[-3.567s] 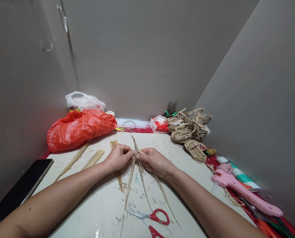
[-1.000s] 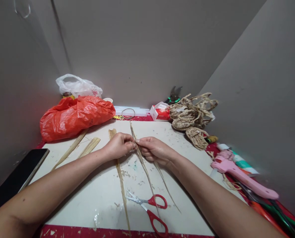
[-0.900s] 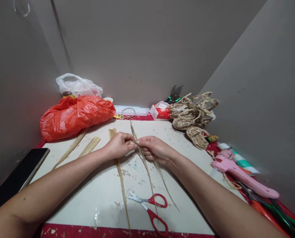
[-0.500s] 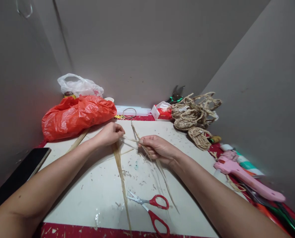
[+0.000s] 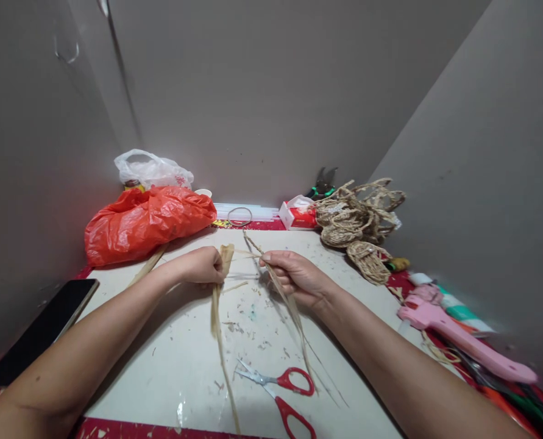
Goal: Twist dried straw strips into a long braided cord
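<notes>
Closed around a flat strip of dried plant fibre (image 5: 216,310), my left hand (image 5: 203,266) is left of the middle of the white board. The strip's folded top sticks up past the fingers and its long tail hangs toward the front edge. My right hand (image 5: 298,277) pinches a thin twisted fibre cord (image 5: 253,244); loose strands trail from below that grip. A few fine strands stretch between the two hands. In front of them, red-handled scissors (image 5: 278,381) lie with blades apart on the board (image 5: 161,366).
A red plastic bag (image 5: 150,222) and a phone (image 5: 40,332) are at left. Behind on the right sit a tissue pack (image 5: 301,216), coiled braided ropes (image 5: 356,216) and pruning shears (image 5: 323,183). A pink glue gun (image 5: 463,335) lies at far right. Grey panels enclose the table.
My left hand has turned over and lowered slightly, so the strip's folded top now shows above the fist. My right hand keeps its pinch on the cord. The view has shifted a little.
</notes>
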`<state>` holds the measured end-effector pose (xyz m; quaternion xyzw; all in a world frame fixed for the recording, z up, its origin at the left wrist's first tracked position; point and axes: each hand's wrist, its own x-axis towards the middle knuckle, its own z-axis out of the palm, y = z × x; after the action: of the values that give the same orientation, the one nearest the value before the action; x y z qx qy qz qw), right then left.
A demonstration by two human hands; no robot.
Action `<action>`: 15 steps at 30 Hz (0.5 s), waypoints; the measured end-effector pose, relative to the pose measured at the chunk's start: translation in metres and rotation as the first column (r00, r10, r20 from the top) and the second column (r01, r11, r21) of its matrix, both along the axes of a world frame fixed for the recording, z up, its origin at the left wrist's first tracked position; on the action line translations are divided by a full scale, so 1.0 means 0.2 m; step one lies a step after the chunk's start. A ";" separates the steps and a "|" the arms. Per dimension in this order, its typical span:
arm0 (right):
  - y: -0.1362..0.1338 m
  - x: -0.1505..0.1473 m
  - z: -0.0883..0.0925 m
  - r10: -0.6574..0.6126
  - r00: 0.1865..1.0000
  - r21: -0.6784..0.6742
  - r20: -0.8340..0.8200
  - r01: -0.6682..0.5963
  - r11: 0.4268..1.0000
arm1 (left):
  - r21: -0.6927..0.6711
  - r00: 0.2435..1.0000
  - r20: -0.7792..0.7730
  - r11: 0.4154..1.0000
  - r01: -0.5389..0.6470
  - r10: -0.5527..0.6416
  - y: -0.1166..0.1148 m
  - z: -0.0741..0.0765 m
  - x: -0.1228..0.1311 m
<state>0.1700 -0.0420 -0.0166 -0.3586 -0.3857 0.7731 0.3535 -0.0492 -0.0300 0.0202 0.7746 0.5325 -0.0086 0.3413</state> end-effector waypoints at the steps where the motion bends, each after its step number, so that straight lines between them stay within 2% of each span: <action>1: 0.00 0.00 0.00 0.001 1.000 0.005 0.003 -0.001 1.000 | -0.051 0.998 0.064 0.999 -0.002 0.005 0.02 0.01 -0.02; 6: 0.00 0.00 0.00 0.018 1.000 0.016 0.021 -0.018 1.000 | -0.154 0.917 0.374 0.985 -0.084 0.137 0.11 0.05 -0.14; 8: 0.00 0.00 -0.01 0.032 0.999 0.017 0.028 -0.033 0.999 | -0.176 0.895 0.404 0.976 -0.128 0.190 0.13 0.06 -0.17; 12: 0.00 0.00 -0.01 0.037 0.998 0.019 0.047 -0.038 0.999 | -0.173 0.892 0.404 0.974 -0.143 0.203 0.15 0.07 -0.21; 15: 0.00 0.00 -0.01 0.033 0.998 0.011 0.052 -0.034 0.999 | -0.121 0.886 0.407 0.974 -0.189 0.223 0.16 0.08 -0.24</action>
<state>0.1694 -0.0421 -0.0182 -0.3701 -0.4051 0.7671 0.3324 -0.0978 0.0025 0.0368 0.6836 0.5254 0.1731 0.4761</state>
